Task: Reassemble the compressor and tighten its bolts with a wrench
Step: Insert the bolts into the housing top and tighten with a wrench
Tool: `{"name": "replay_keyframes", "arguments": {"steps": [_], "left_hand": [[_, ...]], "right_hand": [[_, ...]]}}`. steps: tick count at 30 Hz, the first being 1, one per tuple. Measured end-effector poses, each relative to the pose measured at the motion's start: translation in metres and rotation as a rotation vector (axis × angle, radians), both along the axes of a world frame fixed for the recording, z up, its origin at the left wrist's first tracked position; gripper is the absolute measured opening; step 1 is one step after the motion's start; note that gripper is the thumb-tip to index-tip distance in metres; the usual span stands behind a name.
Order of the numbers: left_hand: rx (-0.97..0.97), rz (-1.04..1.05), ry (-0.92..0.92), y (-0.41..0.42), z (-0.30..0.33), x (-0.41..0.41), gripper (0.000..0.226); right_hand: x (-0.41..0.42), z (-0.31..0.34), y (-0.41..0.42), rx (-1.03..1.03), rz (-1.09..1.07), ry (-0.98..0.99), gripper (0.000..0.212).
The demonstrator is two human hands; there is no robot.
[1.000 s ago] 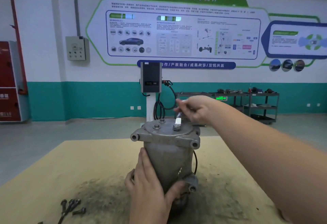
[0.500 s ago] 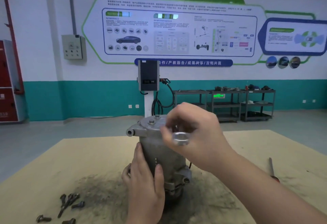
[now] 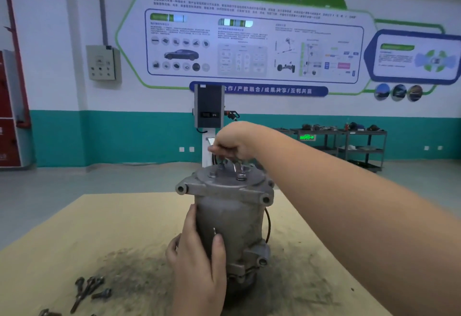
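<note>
A grey metal compressor (image 3: pixel 232 216) stands upright in the middle of a tan work mat (image 3: pixel 99 228). Bolt heads stick up from its round top cover (image 3: pixel 224 178). My left hand (image 3: pixel 199 260) wraps the lower front of the housing, thumb across it. My right hand (image 3: pixel 232 143) reaches over the cover from the right and grips a shiny wrench (image 3: pixel 238 167), whose ring end sits on a bolt (image 3: pixel 240 176) at the front right of the cover. The wrench handle is mostly hidden in my fist.
Several loose bolts (image 3: pixel 87 290) lie on the mat at the front left, over a dark greasy patch (image 3: pixel 139 273). A charging post (image 3: pixel 209 116) stands behind the compressor, and metal shelves (image 3: pixel 349 146) line the far wall.
My right hand lifted the wrench off the top and swung it toward me half a second ago. It is now back over the cover with the ring end on a bolt. The left hand stayed.
</note>
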State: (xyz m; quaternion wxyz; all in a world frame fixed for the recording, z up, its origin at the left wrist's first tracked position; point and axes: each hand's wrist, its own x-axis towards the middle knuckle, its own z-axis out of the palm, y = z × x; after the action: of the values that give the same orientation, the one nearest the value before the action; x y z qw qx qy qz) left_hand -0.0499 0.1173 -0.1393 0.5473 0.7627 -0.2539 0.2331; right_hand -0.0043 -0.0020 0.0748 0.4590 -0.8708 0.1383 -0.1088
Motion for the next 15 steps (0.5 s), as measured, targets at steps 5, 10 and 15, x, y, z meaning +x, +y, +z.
{"name": "replay_keyframes", "arguments": {"steps": [5,10,15], "left_hand": [[0.034,0.028,-0.045,0.001,0.003,-0.005,0.089],[0.073,0.047,-0.105,0.002,0.008,-0.01,0.089],[0.154,0.041,-0.109,0.003,0.01,-0.011,0.105]], "right_hand": [[-0.047,-0.023,-0.058,1.25,-0.122,-0.171,0.011],[-0.102,-0.058,-0.057,1.273,-0.1,-0.408,0.011],[-0.135,-0.087,-0.013,0.745,-0.123,-0.904,0.02]]}}
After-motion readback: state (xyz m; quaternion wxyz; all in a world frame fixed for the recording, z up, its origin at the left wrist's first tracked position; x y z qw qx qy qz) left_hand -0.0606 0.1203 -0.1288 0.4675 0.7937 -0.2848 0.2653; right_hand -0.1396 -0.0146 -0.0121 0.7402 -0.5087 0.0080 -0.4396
